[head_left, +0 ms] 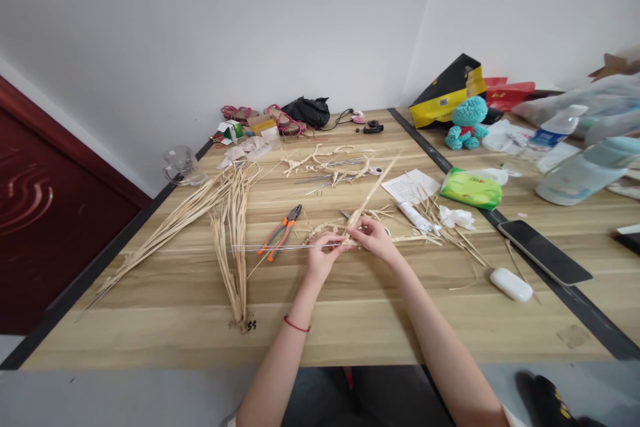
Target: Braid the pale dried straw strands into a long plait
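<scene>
My left hand (324,255) is closed in a pinch on thin metal wires (273,247), whose long ends stick out to the left. Close beside it, my right hand (373,238) pinches a pale raffia strand (375,192) that slants up and away to the right. Both sets of fingertips meet at a wrapped section of the wires, partly hidden by the fingers. Loose raffia pieces and wrapped twig-like bits lie just behind and right of the hands. Orange-handled pliers (281,233) rest on the table left of my left hand.
Long raffia bundles (239,213) spread over the left side, near a glass mug (183,165). Finished-looking wrapped branches (315,159) lie farther back. At right are a white tube (419,217), green tissue pack (473,188), phone (545,252), white case (511,284) and blue crocheted toy (468,123).
</scene>
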A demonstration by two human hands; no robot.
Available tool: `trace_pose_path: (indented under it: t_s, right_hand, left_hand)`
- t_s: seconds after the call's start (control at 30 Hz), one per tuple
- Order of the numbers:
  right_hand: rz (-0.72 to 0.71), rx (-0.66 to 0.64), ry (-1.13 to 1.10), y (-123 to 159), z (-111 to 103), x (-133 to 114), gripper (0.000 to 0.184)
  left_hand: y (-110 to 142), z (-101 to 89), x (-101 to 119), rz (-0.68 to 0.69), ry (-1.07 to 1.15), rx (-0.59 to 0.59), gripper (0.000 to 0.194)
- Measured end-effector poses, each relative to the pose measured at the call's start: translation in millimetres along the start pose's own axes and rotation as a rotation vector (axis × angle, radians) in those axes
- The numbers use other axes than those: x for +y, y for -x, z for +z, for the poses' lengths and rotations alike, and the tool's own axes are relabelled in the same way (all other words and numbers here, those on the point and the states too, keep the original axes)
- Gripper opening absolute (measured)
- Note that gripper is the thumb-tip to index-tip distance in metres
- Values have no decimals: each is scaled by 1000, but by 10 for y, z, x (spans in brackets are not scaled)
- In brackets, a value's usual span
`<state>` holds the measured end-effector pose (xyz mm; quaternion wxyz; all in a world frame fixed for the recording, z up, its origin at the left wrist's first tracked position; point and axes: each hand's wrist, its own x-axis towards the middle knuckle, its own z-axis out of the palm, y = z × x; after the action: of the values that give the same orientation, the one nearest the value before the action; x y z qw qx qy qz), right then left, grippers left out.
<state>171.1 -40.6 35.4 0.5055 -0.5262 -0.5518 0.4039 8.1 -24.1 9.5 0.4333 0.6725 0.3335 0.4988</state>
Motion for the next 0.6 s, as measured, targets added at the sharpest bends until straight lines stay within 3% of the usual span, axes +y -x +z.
trace_pose_path:
  t_s: [0.33,0.6]
  right_hand:
    - [-130,128,-35,-29,0,27,32]
    - [-82,-172,10,-1,-90,-21,24]
  left_hand:
    - [10,27,44,-107,51,25,21]
    - [4,34,61,-187,168,35,22]
